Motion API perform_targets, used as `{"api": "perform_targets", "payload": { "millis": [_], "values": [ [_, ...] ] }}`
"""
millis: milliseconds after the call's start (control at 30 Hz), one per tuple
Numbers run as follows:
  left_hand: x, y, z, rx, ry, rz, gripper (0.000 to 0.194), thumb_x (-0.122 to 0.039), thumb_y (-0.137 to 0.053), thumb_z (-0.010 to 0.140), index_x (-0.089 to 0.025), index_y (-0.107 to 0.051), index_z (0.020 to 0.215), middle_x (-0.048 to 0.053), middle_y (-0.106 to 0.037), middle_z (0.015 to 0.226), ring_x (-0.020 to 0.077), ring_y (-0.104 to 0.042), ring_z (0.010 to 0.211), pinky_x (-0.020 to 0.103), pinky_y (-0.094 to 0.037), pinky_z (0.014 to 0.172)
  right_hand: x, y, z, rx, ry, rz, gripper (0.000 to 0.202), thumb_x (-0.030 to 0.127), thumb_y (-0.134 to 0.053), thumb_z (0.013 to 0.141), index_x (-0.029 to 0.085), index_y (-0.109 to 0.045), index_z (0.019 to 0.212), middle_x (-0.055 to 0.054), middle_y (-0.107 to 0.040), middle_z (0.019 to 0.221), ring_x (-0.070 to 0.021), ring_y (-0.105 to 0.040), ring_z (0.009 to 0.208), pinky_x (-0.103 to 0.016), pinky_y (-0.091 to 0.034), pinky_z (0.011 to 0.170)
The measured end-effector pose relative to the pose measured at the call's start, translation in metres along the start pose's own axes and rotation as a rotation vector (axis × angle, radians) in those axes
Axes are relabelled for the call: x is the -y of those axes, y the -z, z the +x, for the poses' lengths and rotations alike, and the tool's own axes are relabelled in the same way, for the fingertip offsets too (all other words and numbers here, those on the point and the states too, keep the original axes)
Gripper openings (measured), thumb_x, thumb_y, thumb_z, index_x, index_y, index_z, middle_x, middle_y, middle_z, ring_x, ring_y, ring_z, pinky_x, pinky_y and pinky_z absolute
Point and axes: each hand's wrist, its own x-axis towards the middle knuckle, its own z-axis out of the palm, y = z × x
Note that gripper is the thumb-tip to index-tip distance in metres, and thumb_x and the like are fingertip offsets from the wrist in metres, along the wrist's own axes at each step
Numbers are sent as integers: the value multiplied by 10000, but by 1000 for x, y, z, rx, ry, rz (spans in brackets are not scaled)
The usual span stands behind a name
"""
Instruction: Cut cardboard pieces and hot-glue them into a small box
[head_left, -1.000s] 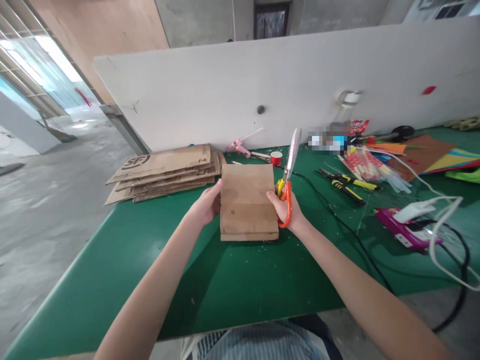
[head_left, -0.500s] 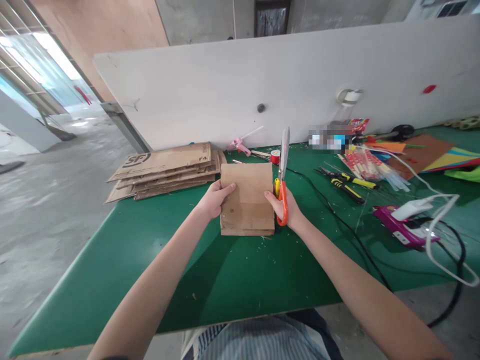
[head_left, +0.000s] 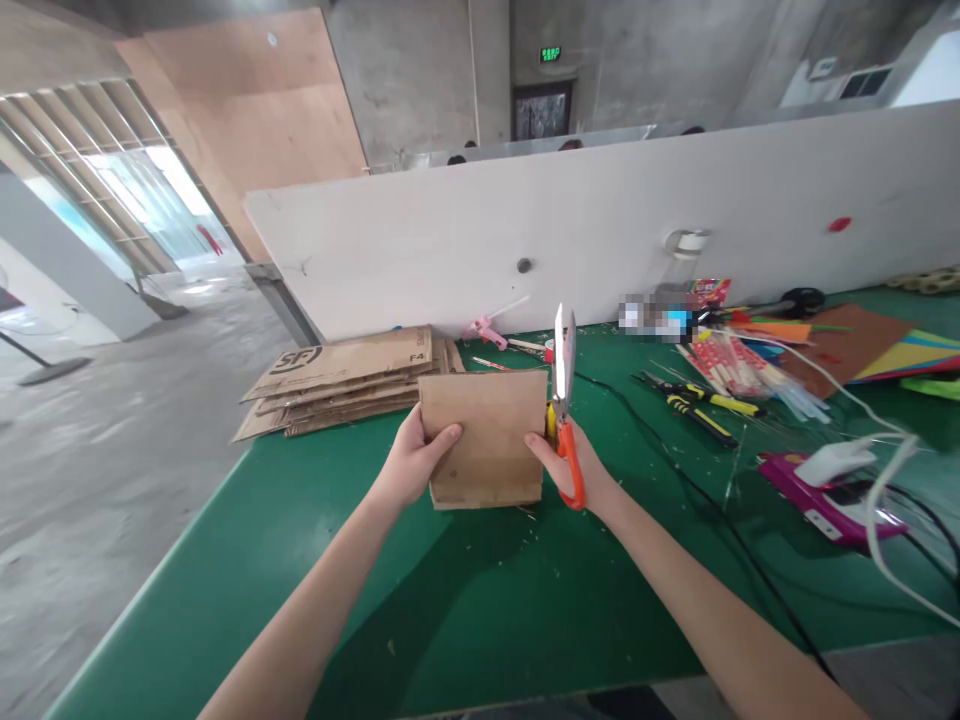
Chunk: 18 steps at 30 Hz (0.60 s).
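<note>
A brown piece of cardboard (head_left: 487, 445) is held up between both hands over the green table, tilted with its face toward me. My left hand (head_left: 405, 465) grips its left edge, thumb on the front and fingers hidden behind. At the right edge my right hand (head_left: 592, 475) presses its thumb on the front. That same hand also holds orange-handled scissors (head_left: 561, 385), their blades pointing up and slightly apart. A small yellow thing (head_left: 551, 425) shows beside the scissors, too covered to name.
Flattened cardboard (head_left: 352, 375) is stacked at the back left. Behind the hands lies a pink glue gun (head_left: 487, 332). To the right are yellow-black pliers (head_left: 705, 420), a purple power strip (head_left: 814, 500) with cables, and coloured sheets (head_left: 862, 345). A white partition (head_left: 420, 250) borders the back.
The view has tilted up, so the table sits lower in the picture. The cardboard has tipped, and its top edge looks wider. Both hands keep their hold.
</note>
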Motion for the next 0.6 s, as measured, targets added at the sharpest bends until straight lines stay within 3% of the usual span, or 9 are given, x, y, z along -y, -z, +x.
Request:
{"api": "perform_targets", "payload": {
  "millis": [267, 433, 533, 600],
  "values": [
    [3, -2, -5, -16, 5, -44, 572, -355, -729, 761, -190, -483, 1250, 104, -634, 1227, 260, -602, 1121, 393, -490, 957, 0, -2, -1, 18, 27, 14, 167, 362, -548, 820, 218, -477, 868, 1, -511, 734, -189, -513, 670, -361, -474, 679],
    [-1, -11, -3, -49, 64, -121, 486, -350, -748, 738, -183, -538, 1143, 95, -670, 1165, 255, -631, 1073, 404, -499, 949, -6, -4, 3, -10, 22, -23, 220, 419, -553, 811, 229, -446, 786, 8, -501, 695, -179, -496, 625, -351, -468, 634],
    [-7, -10, 11, -100, 182, -183, 420, -310, -782, 687, -175, -589, 1034, 93, -715, 1048, 249, -676, 946, 404, -544, 869, -3, 10, 10, 31, -31, -135, 254, 457, -565, 795, 228, -459, 764, -6, -545, 705, -194, -538, 650, -356, -464, 643],
    [-14, -1, 28, -165, 253, -191, 328, -268, -789, 662, -167, -623, 925, 91, -733, 936, 240, -690, 851, 393, -569, 802, 2, 31, 16, 127, -88, -210, 270, 483, -570, 800, 226, -486, 792, -18, -587, 729, -202, -570, 672, -353, -462, 655]
  ]
}}
